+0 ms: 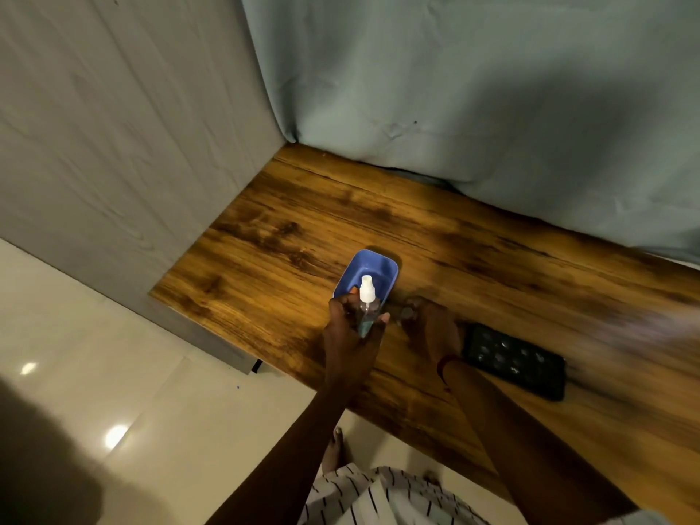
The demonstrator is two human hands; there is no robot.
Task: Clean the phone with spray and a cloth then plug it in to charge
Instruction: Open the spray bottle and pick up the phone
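While my left hand [350,327] is wrapped around the clear spray bottle [366,308] at frame centre, over the blue tray [373,269], my right hand [432,329] blurs on the wooden desk [303,229]; its grip I cannot tell. Just right lies the black phone [517,359].

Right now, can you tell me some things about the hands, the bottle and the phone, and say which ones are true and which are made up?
1. The left hand holds the spray bottle. True.
2. The spray bottle has a red top. False: its top is white.
3. The phone lies on the wooden table. True.
4. The blue tray sits on the floor. False: it sits on the table, just behind the bottle.
5. The right hand is lifted high above the table. False: it is down at the tabletop, beside the phone.
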